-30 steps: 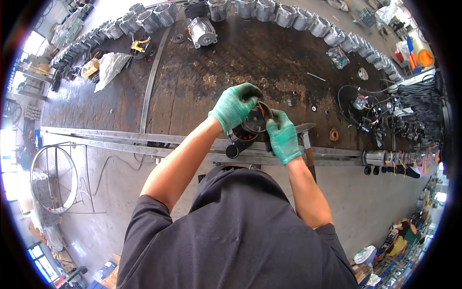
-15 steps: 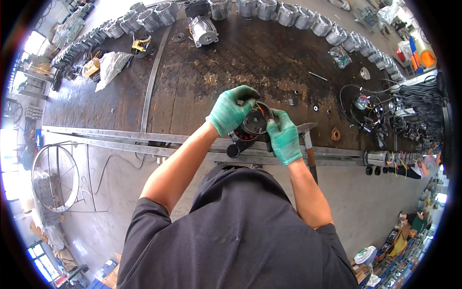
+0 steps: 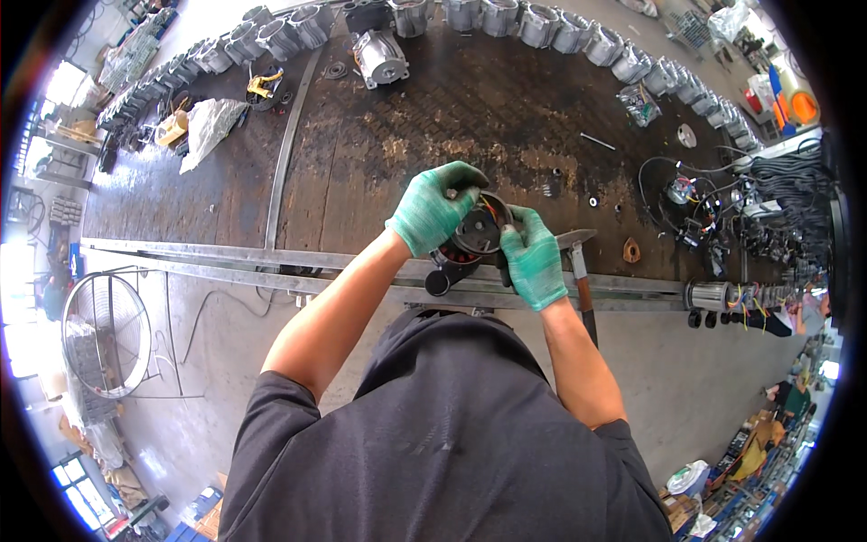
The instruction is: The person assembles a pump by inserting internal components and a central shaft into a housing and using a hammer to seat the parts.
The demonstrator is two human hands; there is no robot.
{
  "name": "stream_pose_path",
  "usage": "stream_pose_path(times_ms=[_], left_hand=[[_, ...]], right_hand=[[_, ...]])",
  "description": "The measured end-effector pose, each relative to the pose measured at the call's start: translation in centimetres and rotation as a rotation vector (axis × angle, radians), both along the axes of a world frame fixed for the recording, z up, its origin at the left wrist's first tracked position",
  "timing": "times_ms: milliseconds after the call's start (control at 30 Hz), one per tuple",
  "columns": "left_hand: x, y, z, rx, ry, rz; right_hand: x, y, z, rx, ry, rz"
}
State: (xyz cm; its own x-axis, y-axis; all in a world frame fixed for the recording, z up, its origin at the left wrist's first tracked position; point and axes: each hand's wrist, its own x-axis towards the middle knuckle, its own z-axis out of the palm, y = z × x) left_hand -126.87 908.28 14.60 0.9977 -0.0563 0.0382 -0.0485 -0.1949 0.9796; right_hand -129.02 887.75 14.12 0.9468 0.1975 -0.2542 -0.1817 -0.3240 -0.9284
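Observation:
At the table's near edge is a motor with a round dark end cover [image 3: 477, 232], orange wires showing inside its rim and a small black cylinder [image 3: 438, 283] on the near side. My left hand [image 3: 435, 208], in a green knitted glove, is closed at the cover's far left rim, thumb and fingers pinched near the wires; whatever lies between them is hidden. Gloved the same way, my right hand [image 3: 535, 259] grips the cover's right rim, thumb on top and fingers out of sight beneath. Just right of it lies a hammer [image 3: 583, 287] with a brown handle.
Many grey motor housings [image 3: 538, 27] line the table's far edge, with a whole motor [image 3: 380, 60] before them. A metal rod [image 3: 597, 142], a brown gasket [image 3: 631, 250] and tangled wires [image 3: 688, 194] lie to the right. A plastic bag [image 3: 211, 131] sits far left.
Both hands keep nearly the same place on the motor. The cover looks slightly shifted under my fingers, and nothing has been let go.

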Motion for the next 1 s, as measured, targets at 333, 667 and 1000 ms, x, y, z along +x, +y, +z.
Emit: stream_pose_path(times_ms=[333,667,1000], left_hand=[[0.0,0.1,0.2,-0.001,0.015,0.018],[-0.3,0.5,-1.7,0.04,0.053,0.006],[-0.7,1.6,0.7,0.713,-0.363,-0.269]], right_hand=[[-0.1,0.3,0.2,-0.043,-0.134,0.022],[0.0,0.2,-1.2,-0.018,0.018,0.04],[0.0,0.6,-0.6,-0.053,-0.073,0.113]])
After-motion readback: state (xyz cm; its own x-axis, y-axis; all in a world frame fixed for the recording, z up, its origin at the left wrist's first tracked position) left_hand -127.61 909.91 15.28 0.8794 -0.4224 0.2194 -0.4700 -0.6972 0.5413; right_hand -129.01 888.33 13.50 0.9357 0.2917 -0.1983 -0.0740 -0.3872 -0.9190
